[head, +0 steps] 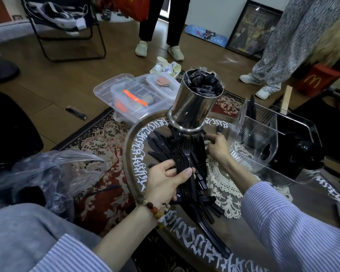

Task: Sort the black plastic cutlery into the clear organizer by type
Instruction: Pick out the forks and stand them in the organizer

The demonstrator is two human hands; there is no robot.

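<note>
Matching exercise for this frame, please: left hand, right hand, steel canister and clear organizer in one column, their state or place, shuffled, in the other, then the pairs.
1 left hand
2 right hand
3 steel canister
4 clear organizer

A stands at the table's far edge, stuffed with black cutlery
B grips a stack of forks
C reaches into the loose cutlery pile
D sits right of the pile

Pairs: 1-B, 2-C, 3-A, 4-D

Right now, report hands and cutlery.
Left hand grips fork stack. Right hand picking at pile by steel canister. Clear organizer tipped, right.
</note>
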